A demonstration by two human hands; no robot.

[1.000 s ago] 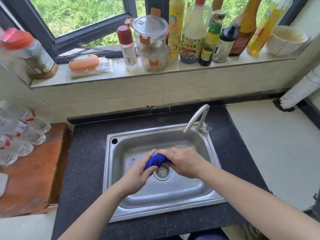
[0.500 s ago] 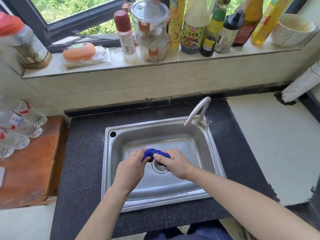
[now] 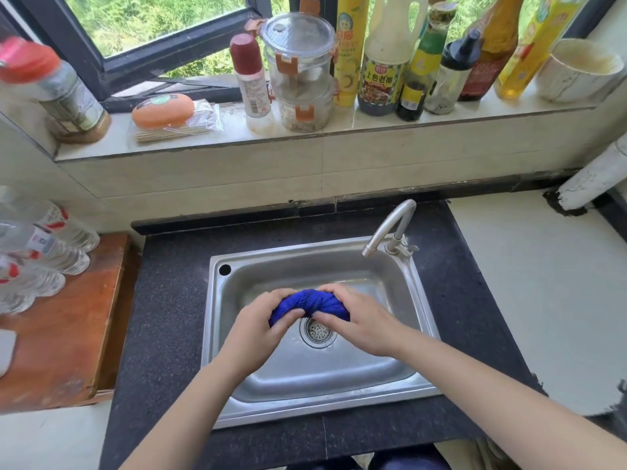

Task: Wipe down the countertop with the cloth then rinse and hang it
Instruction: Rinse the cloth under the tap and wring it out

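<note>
A blue cloth (image 3: 310,301) is bunched into a short roll over the steel sink (image 3: 220,300), just above the drain (image 3: 317,330). My left hand (image 3: 259,329) grips its left end and my right hand (image 3: 359,320) grips its right end, fingers curled round it. The curved tap (image 3: 390,228) stands at the sink's back right corner; no water is seen running from its spout. The dark speckled countertop (image 3: 169,317) surrounds the sink.
Behind the sink a tiled window ledge (image 3: 237,140) holds bottles, a clear lidded container (image 3: 298,69) and a white cup (image 3: 576,69). Several plastic bottles (image 3: 37,259) stand on a wooden board (image 3: 68,334) at left. A pale counter (image 3: 543,293) lies right.
Both hands have kept hold of the cloth and shifted on it; the roll now shows more between them. The camera view has tilted a little.
</note>
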